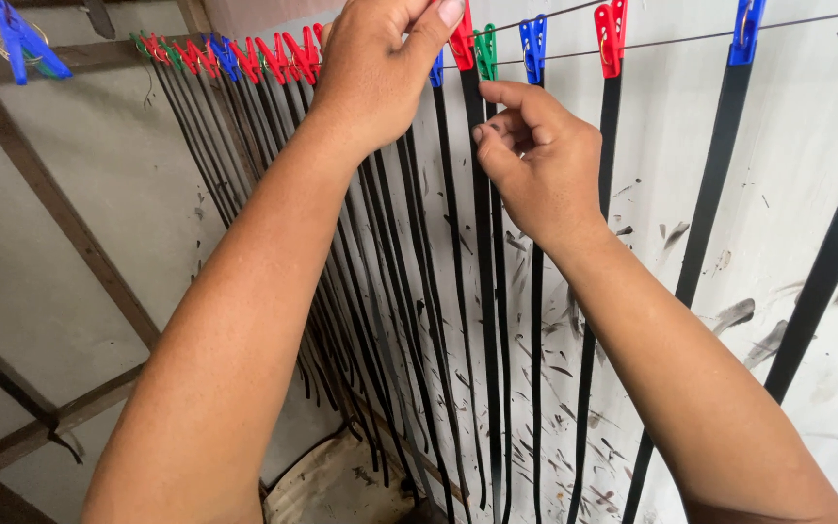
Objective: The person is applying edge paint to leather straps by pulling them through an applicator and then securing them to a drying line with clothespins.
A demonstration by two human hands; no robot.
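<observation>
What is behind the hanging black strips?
Behind the black strips stands a pale board smeared with dark marks. Both hands, left hand and right hand, cover part of the strips and line.

Left of the smeared white wall, wooden beams cross; a blue clothespin clips above them.
</observation>
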